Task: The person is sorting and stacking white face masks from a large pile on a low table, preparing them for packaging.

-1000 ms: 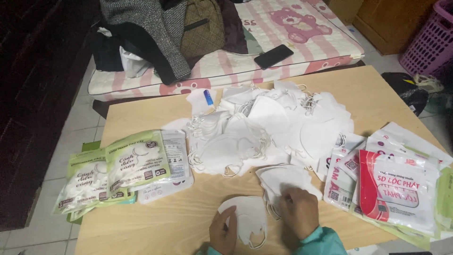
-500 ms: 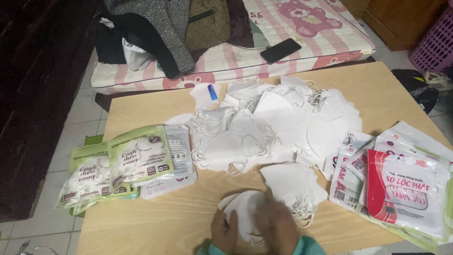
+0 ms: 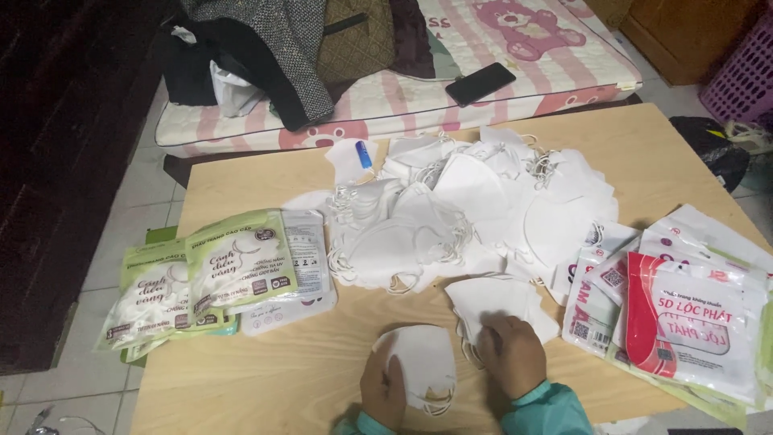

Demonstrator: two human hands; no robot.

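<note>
My left hand (image 3: 382,392) rests flat on the left edge of a small stack of white face masks (image 3: 423,366) at the near edge of the wooden table (image 3: 266,379). My right hand (image 3: 511,354) lies with bent fingers on another white mask (image 3: 491,298) just to the right of that stack, pinching its near edge. A large loose heap of white masks (image 3: 459,209) spreads across the middle of the table beyond both hands.
Green mask packets (image 3: 201,270) lie at the left of the table, red-and-white packets (image 3: 684,314) at the right. Behind the table is a pink mattress (image 3: 515,48) with clothes, a bag and a black phone (image 3: 480,83). A purple basket (image 3: 745,76) stands far right.
My right hand went from the stack under my left hand over to the mask on the right. The camera view shifted slightly downward.
</note>
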